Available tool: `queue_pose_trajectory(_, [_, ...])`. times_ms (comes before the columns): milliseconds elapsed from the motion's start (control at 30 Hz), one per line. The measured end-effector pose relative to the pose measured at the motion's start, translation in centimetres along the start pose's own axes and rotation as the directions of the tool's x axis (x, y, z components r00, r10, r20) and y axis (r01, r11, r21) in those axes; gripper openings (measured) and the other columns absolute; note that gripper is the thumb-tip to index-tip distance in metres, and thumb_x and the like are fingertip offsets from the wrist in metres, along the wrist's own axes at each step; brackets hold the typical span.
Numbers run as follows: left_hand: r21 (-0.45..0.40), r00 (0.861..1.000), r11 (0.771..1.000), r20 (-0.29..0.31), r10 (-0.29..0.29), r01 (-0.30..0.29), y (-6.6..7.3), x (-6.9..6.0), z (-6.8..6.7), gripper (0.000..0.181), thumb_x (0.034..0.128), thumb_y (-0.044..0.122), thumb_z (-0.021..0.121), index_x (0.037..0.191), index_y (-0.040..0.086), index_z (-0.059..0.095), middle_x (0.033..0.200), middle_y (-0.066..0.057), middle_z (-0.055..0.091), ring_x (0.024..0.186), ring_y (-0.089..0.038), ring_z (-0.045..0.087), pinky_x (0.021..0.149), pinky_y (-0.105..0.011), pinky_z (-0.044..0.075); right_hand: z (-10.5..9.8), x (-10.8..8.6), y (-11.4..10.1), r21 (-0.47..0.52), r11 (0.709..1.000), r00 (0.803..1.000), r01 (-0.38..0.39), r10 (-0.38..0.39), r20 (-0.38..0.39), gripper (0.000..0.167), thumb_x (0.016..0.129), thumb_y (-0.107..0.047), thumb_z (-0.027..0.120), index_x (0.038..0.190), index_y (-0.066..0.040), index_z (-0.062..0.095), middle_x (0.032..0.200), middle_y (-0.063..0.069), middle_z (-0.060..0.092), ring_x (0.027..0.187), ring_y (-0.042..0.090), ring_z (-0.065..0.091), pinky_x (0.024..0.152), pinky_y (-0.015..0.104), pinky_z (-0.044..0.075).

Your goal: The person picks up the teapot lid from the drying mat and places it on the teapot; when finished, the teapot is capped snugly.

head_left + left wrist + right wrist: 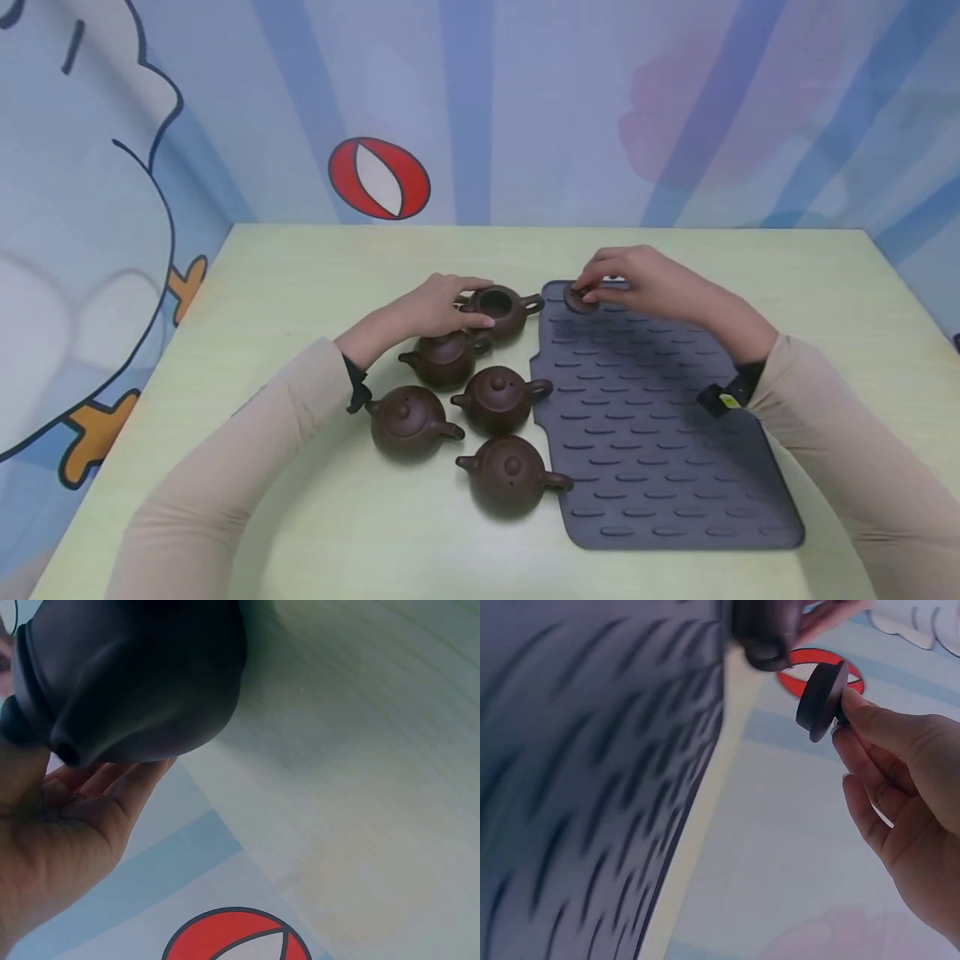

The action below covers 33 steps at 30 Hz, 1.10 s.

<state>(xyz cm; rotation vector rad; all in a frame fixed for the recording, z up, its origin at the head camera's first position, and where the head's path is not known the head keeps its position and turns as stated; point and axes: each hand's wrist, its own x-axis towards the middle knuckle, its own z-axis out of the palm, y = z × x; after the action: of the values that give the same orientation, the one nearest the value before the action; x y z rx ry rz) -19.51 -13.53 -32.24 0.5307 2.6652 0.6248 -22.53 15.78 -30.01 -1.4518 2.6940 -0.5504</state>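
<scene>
My left hand (pixel 435 307) holds a dark brown teapot (pixel 512 323) at the back of the group, thumb on the near side and fingers on the far side. Its round mouth is uncovered. Over the back left corner of the grey mat, my right hand (pixel 651 282) pinches a small round lid (pixel 576 302). The right wrist view shows the lid (pixel 821 701) tilted on edge, with thumb and fingertips at its knob. In the left wrist view, a nearer teapot (pixel 150 682) hides part of the left hand (pixel 67 832).
Several lidded teapots stand close together left of the mat: one (pixel 444 363) by the left wrist, one (pixel 495 408) in the middle, one (pixel 408 427) at left, one (pixel 510 487) nearest. The ridged grey mat (pixel 660 433) covers the table's (pixel 337 517) right part. A printed wall (pixel 525 108) rises behind.
</scene>
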Motion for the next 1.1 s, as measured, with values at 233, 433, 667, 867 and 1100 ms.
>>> queue_pose_trajectory(233, [0.006,1.000,1.000,-0.002,-0.008,0.008,0.1,-0.1,0.2,0.065,0.0872,0.041,0.064,0.143,0.016,0.040,0.086,-0.008,0.056,0.073,-0.019,0.048,0.073,-0.030,0.040,0.6,3.4,-1.1,0.059,0.997,0.998,0.056,-0.055,-0.012,0.019,0.087,-0.012,0.066,0.106,-0.009,0.069,0.102,0.002,0.064,0.091,0.017,0.061,0.075,0.036,0.050])
queue_pose_trajectory(433, [0.018,1.000,1.000,0.006,0.011,-0.011,0.6,0.1,0.4,0.067,0.0871,0.042,0.063,0.143,0.016,0.039,0.085,-0.009,0.059,0.070,-0.017,0.048,0.070,-0.029,0.040,0.8,4.9,-2.3,0.044,0.994,0.995,0.096,-0.096,0.005,0.019,0.087,-0.015,0.066,0.106,-0.009,0.069,0.101,0.003,0.064,0.091,0.017,0.061,0.078,0.034,0.051])
queue_pose_trajectory(667, [0.019,1.000,1.000,0.019,0.002,-0.003,0.9,0.3,0.5,0.067,0.0879,0.042,0.062,0.144,0.014,0.037,0.072,-0.004,0.051,0.064,-0.017,0.043,0.070,-0.030,0.039,1.9,6.4,-2.8,0.010,0.994,0.993,0.111,-0.112,0.032,0.019,0.088,-0.018,0.066,0.104,-0.010,0.070,0.100,0.004,0.064,0.090,0.017,0.062,0.078,0.036,0.051])
queue_pose_trajectory(867, [0.024,1.000,1.000,0.020,0.014,-0.015,0.9,0.3,0.6,0.068,0.0883,0.042,0.062,0.144,0.012,0.037,0.072,-0.005,0.056,0.067,-0.016,0.047,0.074,-0.030,0.039,2.7,6.9,-3.2,0.025,0.997,0.996,0.068,-0.070,0.054,0.018,0.087,-0.019,0.066,0.103,-0.010,0.071,0.099,0.003,0.065,0.089,0.018,0.062,0.077,0.035,0.051])
queue_pose_trajectory(1100, [0.023,0.999,0.999,0.014,0.040,-0.041,1.1,0.1,0.5,0.065,0.0886,0.040,0.062,0.143,0.014,0.038,0.106,-0.009,0.066,0.083,-0.018,0.059,0.079,-0.033,0.044,3.5,7.2,-3.2,0.038,0.997,0.994,0.062,-0.065,0.087,0.021,0.088,-0.022,0.066,0.105,-0.011,0.071,0.101,0.003,0.064,0.093,0.017,0.062,0.081,0.035,0.050])
